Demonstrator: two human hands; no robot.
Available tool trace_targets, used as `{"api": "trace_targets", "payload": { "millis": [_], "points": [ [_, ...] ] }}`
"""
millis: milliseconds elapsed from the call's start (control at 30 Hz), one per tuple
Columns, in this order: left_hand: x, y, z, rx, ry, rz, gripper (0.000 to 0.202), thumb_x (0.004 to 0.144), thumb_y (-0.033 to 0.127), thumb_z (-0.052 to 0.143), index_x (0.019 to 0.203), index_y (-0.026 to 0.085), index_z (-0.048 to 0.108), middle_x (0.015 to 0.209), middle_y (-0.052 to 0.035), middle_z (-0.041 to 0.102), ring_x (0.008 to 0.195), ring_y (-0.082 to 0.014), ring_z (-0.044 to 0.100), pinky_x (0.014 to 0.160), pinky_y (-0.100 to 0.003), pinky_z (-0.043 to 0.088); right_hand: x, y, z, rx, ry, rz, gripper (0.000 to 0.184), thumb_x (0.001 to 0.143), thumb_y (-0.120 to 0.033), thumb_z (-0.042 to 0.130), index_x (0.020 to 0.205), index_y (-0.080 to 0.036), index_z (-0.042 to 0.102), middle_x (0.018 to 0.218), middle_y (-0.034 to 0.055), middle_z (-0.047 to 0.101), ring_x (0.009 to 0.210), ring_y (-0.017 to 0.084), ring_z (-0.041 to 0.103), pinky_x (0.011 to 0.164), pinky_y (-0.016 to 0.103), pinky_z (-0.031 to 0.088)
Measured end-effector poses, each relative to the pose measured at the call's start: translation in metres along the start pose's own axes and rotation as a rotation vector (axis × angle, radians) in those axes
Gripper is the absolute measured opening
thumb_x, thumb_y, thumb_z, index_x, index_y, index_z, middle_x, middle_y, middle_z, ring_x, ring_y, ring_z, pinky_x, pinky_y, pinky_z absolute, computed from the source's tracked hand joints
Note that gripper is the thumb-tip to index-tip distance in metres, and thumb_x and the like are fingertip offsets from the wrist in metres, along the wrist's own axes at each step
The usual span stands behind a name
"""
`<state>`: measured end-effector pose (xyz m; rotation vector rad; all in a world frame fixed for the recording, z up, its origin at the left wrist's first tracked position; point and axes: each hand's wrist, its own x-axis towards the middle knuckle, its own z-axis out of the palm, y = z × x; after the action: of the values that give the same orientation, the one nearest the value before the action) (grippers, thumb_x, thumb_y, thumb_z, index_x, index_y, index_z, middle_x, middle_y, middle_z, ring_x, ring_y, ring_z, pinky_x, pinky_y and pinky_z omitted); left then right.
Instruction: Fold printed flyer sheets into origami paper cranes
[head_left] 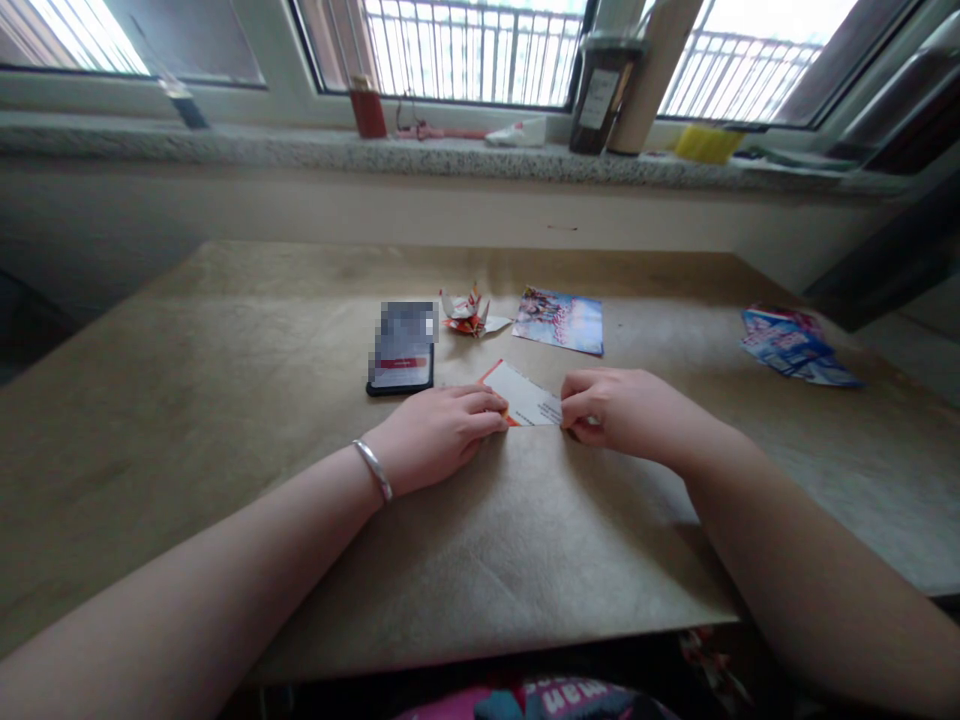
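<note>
A white paper sheet with an orange edge (523, 394) lies on a tan kraft-paper mat (225, 400), its printed side partly showing. My left hand (441, 436), with a silver bangle (373, 471) on its wrist, holds the sheet's left end against the mat. My right hand (624, 414) pinches the opposite end between fingers and thumb. Beyond the hands sit a folded origami figure (466, 313), a colourful printed paper square (559, 320), and a smartphone (401, 348) with a blurred screen.
A loose heap of printed paper (795, 348) lies at the mat's right. Behind the mat runs a granite windowsill (405, 150) holding a red cup (368, 110), a dark jar (601, 95), and a yellow item (709, 143). The mat's near edge lies below my forearms.
</note>
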<state>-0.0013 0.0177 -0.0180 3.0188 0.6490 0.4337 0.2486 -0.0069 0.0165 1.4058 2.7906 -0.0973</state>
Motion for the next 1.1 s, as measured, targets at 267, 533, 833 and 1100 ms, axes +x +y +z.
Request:
{"api": "trace_targets", "payload": {
  "millis": [267, 533, 833, 1100],
  "points": [
    [0.000, -0.001, 0.000, -0.009, -0.007, 0.005, 0.030, 0.086, 0.011, 0.044, 0.106, 0.020, 0.064, 0.117, -0.0041, 0.062, 0.109, -0.0180, 0.057, 0.094, -0.034, 0.049, -0.003, 0.003, 0.000, -0.041, 0.009, 0.035, 0.018, 0.073, -0.016, 0.058, 0.073, -0.029, 0.070, 0.092, -0.0049, 0.066, 0.075, 0.010, 0.059, 0.054, 0.022, 0.030],
    [-0.001, -0.002, 0.001, -0.023, -0.010, -0.001, 0.030, 0.087, 0.012, 0.043, 0.107, 0.020, 0.064, 0.119, -0.0042, 0.062, 0.110, -0.0178, 0.057, 0.095, -0.034, 0.048, -0.005, 0.011, 0.001, -0.063, -0.046, 0.040, 0.017, 0.074, -0.017, 0.058, 0.074, -0.029, 0.070, 0.088, -0.0051, 0.067, 0.072, 0.010, 0.059, 0.051, 0.022, 0.028],
    [-0.002, -0.004, 0.001, -0.058, -0.017, -0.012, 0.030, 0.085, 0.011, 0.045, 0.107, 0.021, 0.064, 0.119, -0.0033, 0.062, 0.112, -0.0172, 0.057, 0.096, -0.034, 0.048, -0.007, 0.021, 0.000, -0.028, -0.073, 0.048, 0.021, 0.072, -0.013, 0.057, 0.074, -0.029, 0.071, 0.085, -0.0057, 0.069, 0.070, 0.010, 0.061, 0.052, 0.022, 0.031],
    [-0.001, -0.004, 0.000, -0.058, -0.013, -0.011, 0.030, 0.084, 0.010, 0.045, 0.106, 0.021, 0.064, 0.119, -0.0029, 0.062, 0.111, -0.0170, 0.057, 0.096, -0.033, 0.048, -0.009, 0.017, -0.002, -0.082, -0.075, 0.065, 0.022, 0.071, -0.011, 0.058, 0.072, -0.028, 0.071, 0.086, -0.0050, 0.071, 0.075, 0.012, 0.063, 0.054, 0.023, 0.035]
  ]
}}
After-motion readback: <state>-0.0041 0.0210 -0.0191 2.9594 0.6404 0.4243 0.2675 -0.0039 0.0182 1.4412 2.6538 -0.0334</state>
